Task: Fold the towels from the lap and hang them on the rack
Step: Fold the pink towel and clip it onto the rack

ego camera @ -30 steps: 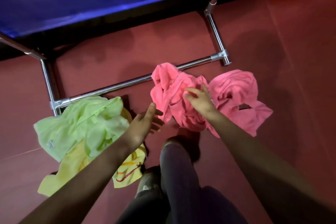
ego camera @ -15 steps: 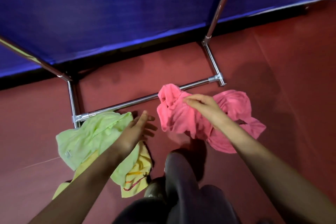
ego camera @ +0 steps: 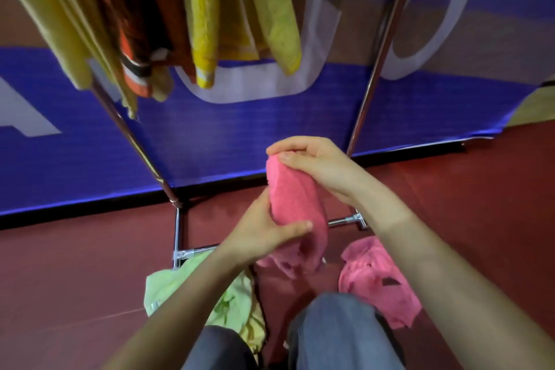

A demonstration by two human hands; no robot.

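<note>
A pink towel (ego camera: 292, 204) hangs in the air in front of me, bunched and drooping toward the floor. My right hand (ego camera: 315, 164) pinches its top end. My left hand (ego camera: 267, 231) grips it lower down, thumb across the cloth. A second pink towel (ego camera: 375, 279) lies crumpled on the red floor at the right. A light green towel (ego camera: 177, 285) lies at the left over a yellow one (ego camera: 255, 327). The metal rack (ego camera: 378, 63) stands ahead, with several yellow and orange towels (ego camera: 204, 18) hanging from its top.
A blue banner (ego camera: 240, 135) covers the wall behind the rack. The rack's base bars (ego camera: 180, 254) rest on the red floor near the towels. My knees in grey trousers (ego camera: 339, 336) fill the bottom centre.
My right hand lifted one pink towel off the floor and my left hand took hold of it too. The view tilted up, bringing the hung towels into sight.
</note>
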